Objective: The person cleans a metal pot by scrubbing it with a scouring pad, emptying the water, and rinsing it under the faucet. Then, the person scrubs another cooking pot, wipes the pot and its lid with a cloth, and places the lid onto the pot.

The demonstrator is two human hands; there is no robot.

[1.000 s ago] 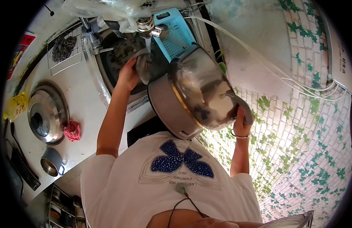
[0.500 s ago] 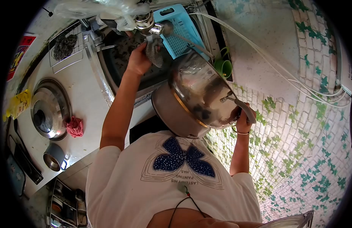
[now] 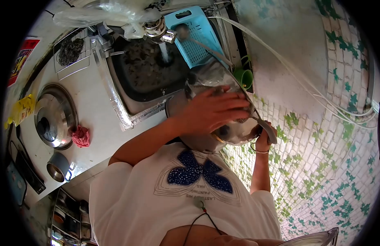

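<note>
A large metal pot is tilted in front of my chest, beside the sink. My right hand is closed around its curved handle on the right. My left hand lies across the pot's shiny surface with its fingers extended, pressing a grey mesh cloth that is mostly hidden under the palm and fingers. From the faucet water runs into the dark sink, where brownish scraps lie on the bottom.
A blue basket with a ladle across it stands at the sink's right, near a green cup. On the left counter are a round lid, a red cloth and a small pot. White cables cross the right side.
My left hand has moved from under the faucet, right and down, onto the pot with the mesh cloth. The running water now falls freely. My right hand stays on the handle.
</note>
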